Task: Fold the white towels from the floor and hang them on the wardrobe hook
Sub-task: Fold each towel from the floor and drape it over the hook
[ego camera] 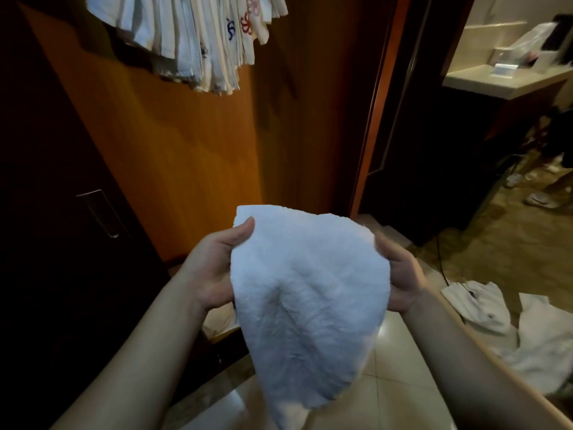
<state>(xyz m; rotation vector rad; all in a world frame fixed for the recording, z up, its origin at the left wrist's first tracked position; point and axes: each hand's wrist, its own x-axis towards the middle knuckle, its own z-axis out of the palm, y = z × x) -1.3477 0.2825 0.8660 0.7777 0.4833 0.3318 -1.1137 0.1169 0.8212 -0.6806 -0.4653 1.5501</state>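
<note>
A white towel (307,293) hangs in front of me, held up between both hands. My left hand (214,268) grips its upper left edge, thumb on the front near the top corner. My right hand (403,277) holds the right edge, with its fingers hidden behind the cloth. The towel sags downward to a rounded lower end. Several folded white towels (192,38), some with red and blue embroidery, hang in a bunch at the top of the orange wooden wardrobe panel (186,144); the hook itself is hidden.
More white towels (533,330) lie crumpled on the tiled floor at the right. A dark wardrobe door with a metal handle (102,212) stands at the left. A doorway at the right opens to a counter (502,79), shoes and someone's leg.
</note>
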